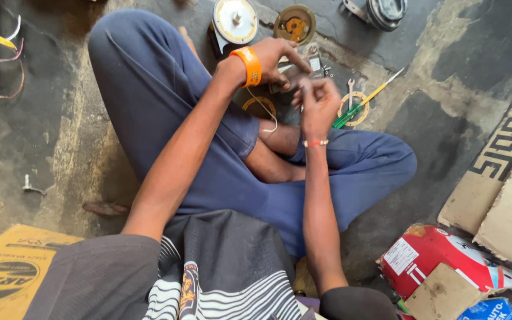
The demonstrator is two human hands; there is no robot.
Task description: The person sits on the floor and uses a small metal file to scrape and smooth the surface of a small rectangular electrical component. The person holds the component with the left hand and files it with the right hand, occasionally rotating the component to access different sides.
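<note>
Both grips pinch a small metal part (296, 74), screwdrivers (360, 105) lying just beside.

Both hands meet above the crossed legs (208, 172), round motor (235, 21) beyond, screwdriver (365, 99) right.

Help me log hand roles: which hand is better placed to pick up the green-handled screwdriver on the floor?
Probably the right hand: the screwdriver lies just beside it, while the left hand sits further off, resting on the small metal part.
</note>
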